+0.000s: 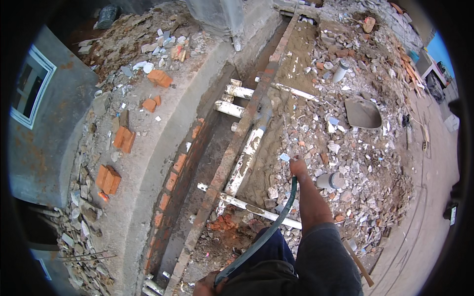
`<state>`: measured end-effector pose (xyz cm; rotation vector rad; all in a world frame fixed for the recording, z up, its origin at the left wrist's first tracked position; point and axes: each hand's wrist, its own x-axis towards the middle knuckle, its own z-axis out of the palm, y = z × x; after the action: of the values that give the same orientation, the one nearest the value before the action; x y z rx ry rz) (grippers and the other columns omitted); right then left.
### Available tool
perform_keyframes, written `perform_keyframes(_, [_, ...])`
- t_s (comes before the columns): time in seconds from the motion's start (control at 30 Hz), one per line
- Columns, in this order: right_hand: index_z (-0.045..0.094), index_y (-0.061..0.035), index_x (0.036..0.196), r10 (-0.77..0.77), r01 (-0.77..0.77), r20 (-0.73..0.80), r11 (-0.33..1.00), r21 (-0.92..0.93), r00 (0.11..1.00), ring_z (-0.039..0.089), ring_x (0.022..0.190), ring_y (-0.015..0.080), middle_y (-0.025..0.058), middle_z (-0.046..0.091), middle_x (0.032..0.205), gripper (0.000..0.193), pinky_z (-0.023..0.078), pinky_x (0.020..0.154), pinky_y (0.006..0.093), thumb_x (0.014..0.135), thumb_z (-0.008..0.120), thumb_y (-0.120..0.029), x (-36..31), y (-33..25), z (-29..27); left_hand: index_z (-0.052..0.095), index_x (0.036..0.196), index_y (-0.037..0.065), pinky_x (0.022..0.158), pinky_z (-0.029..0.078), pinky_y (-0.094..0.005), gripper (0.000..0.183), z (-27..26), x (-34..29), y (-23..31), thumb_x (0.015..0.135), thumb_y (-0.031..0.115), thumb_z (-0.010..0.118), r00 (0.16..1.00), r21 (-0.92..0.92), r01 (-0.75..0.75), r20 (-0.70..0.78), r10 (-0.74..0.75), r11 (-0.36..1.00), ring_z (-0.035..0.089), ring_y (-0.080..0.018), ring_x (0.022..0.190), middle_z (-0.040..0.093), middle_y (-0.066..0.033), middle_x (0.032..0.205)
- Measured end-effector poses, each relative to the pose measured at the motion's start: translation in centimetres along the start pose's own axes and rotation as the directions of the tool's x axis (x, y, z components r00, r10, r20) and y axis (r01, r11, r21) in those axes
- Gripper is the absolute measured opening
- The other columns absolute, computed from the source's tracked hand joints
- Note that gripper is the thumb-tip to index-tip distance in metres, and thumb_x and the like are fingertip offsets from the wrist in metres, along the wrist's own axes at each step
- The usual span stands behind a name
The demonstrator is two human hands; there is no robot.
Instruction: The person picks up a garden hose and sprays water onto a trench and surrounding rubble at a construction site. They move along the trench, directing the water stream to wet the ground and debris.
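A green hose [272,228] curves up from the lower edge, along my right forearm. My right hand [297,166] is stretched ahead over the rubble, closed around the hose near its upper end. At the lower edge my left hand [207,284], partly cut off by the frame, grips a lower stretch of the hose. Left of my right hand, a mud-stained white pipe [245,162] runs along a narrow brick wall [217,182]. A thinner white pipe [261,212] crosses below it toward my right arm. Whether water leaves the hose cannot be made out.
A trench [197,180] lies left of the brick wall, with white pipe stubs [229,108] spanning it. Broken rubble [360,172] covers the right side, around a grey pan [363,113] and upright capped pipes [327,180]. Orange bricks [108,179] sit on the left ledge.
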<state>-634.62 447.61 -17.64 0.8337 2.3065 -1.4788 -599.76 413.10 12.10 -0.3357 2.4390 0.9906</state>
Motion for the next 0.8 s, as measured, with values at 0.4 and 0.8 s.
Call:
perform_keyframes(0.4, [0.051,0.0018,0.115,-0.029,0.031,-0.097,0.999,0.012,0.995,0.063,0.051,0.0282,0.0217,0.065,0.072,0.040,0.051,0.051,0.0377,0.083,0.055,-0.021,-0.8,1.3,0.1,0.055,0.116,0.011,0.067,0.051,-0.0422,0.032,0.4,-0.1,-1.4,0.086,0.019,0.064,0.991,0.051,-0.127,-0.030,0.129,0.991,0.065,-0.0374,0.081,0.065,-0.0198,0.088])
perform_keyframes(0.8, [0.047,0.0041,0.114,-0.045,0.046,-0.068,0.999,0.017,0.997,0.061,0.046,0.0283,0.0212,0.062,0.069,0.037,0.050,0.045,0.0385,0.084,0.055,-0.016,0.5,2.5,1.5,0.056,0.115,0.011,0.067,0.050,-0.0424,0.031,0.4,-0.3,-1.5,0.086,0.018,0.063,0.996,0.069,-0.079,-0.030,0.081,0.994,0.064,-0.0383,0.081,0.064,-0.0213,0.087])
